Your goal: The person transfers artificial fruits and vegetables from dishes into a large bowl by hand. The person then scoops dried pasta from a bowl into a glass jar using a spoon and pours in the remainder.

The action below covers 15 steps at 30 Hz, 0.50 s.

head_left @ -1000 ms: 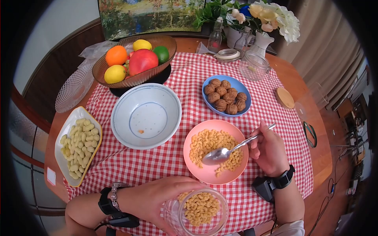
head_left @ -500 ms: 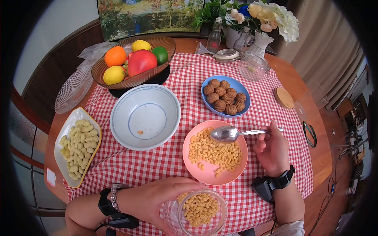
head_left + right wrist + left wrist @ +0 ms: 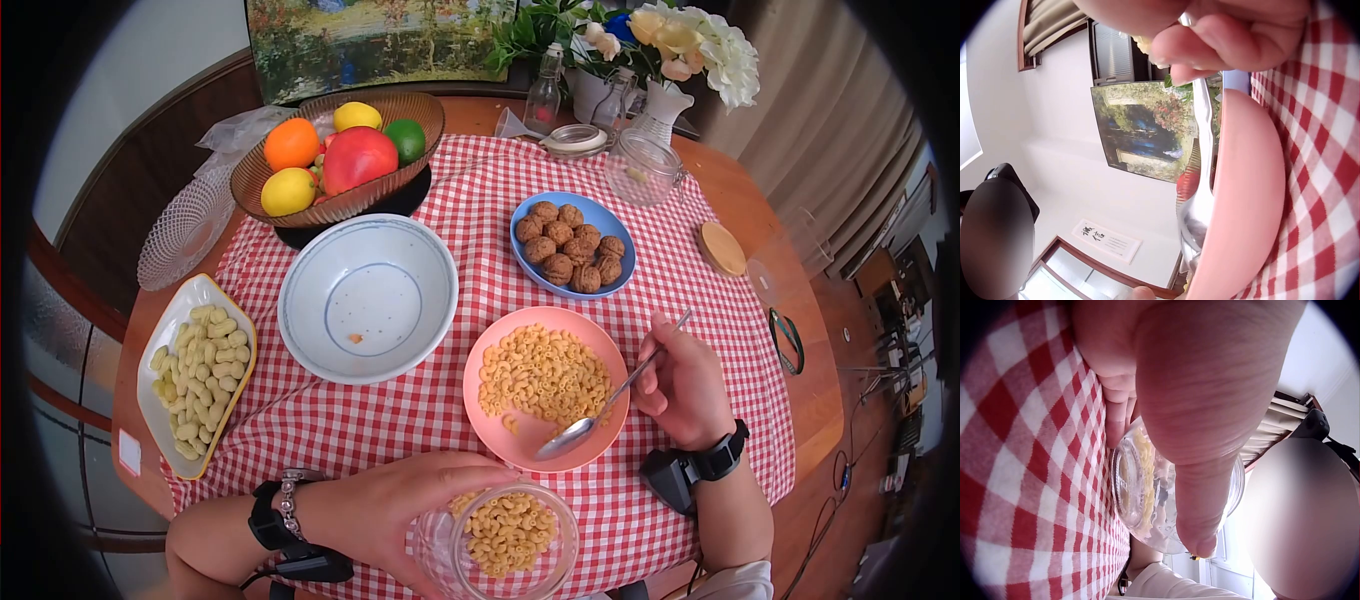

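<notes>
My right hand [image 3: 688, 388] pinches the handle of a metal spoon [image 3: 572, 437] at the right of the pink plate [image 3: 488, 437]. The spoon's bowl dips at the near side of that plate, beside the elbow macaroni [image 3: 545, 370] spread in it. In the right wrist view the spoon [image 3: 1197, 215] leans over the rim of the pink dish [image 3: 1250, 187]. My left hand [image 3: 400, 505] is wrapped round a clear glass jar [image 3: 568, 540] holding more macaroni [image 3: 508, 530]. The left wrist view shows the thumb along the jar [image 3: 1160, 531], which stands on the cloth.
A white bowl [image 3: 300, 300] with a small crumb stands left of the plate. Walnuts fill a blue plate [image 3: 587, 293] behind it. A peanut dish [image 3: 150, 400] lies far left, a fruit bowl [image 3: 400, 185] behind. An open glass jar [image 3: 640, 165] and wooden lid [image 3: 722, 249] are at the right.
The spoon first swung from the plate's middle to its far side, then came down to the near side, its bowl now low at the bare patch. The left hand and jar have stayed put.
</notes>
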{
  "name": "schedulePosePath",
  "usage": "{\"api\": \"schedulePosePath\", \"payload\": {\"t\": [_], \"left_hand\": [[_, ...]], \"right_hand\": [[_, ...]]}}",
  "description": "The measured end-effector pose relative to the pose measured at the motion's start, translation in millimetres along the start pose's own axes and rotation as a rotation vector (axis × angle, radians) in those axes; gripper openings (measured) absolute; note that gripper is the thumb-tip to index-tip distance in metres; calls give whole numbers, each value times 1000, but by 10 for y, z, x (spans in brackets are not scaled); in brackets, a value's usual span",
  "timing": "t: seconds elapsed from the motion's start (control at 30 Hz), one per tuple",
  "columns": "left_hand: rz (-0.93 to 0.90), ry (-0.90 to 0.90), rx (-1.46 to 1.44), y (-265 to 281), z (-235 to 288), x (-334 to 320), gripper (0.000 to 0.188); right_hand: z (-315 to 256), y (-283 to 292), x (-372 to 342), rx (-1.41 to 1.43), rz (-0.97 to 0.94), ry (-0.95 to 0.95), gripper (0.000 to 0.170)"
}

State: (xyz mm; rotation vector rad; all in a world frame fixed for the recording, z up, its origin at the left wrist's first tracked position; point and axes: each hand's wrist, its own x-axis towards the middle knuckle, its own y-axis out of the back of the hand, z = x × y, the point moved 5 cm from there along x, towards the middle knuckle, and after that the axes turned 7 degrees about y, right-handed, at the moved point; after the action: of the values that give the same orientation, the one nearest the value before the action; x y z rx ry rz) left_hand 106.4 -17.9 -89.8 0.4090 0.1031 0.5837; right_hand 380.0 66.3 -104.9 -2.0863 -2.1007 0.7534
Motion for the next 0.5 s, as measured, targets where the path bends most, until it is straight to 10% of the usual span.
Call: {"api": "schedulePosePath", "payload": {"t": [0.5], "left_hand": [[7, -5, -46, 1, -2, 18, 114]], "right_hand": [[-22, 45, 22, 10, 84, 102, 27]]}}
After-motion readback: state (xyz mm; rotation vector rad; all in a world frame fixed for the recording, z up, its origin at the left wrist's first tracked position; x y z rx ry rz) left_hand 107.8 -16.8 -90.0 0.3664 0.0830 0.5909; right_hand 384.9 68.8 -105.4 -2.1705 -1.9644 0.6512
